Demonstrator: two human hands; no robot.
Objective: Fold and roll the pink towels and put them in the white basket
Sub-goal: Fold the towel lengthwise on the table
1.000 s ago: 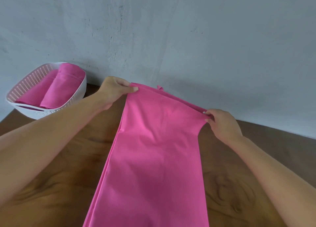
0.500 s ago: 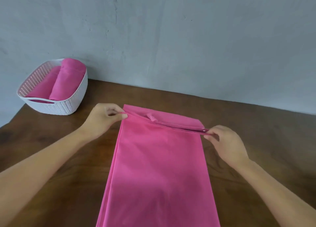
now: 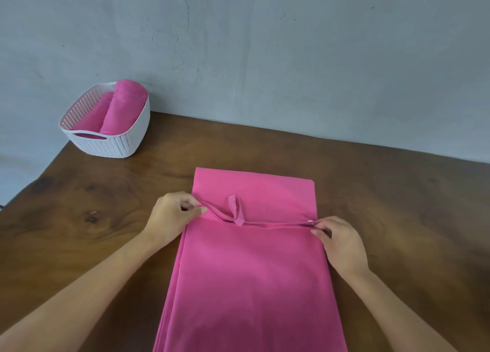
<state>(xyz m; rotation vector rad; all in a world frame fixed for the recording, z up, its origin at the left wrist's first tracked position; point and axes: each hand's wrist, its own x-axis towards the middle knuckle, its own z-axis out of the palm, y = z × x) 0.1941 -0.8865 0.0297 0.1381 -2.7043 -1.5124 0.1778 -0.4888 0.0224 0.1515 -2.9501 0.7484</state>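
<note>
A long pink towel [image 3: 252,272] lies flat on a dark wooden table [image 3: 106,219], folded lengthwise. Its near layer ends in an edge that runs across the towel, with a small hanging loop [image 3: 234,209] sticking up from it. The left hand [image 3: 172,216] pinches that edge at the towel's left side; the right hand [image 3: 338,243] pinches it at the towel's right side. Well to the towel's far left, against the grey wall [image 3: 265,46], a white basket [image 3: 116,142] holds two rolled pink towels [image 3: 122,107].
</note>
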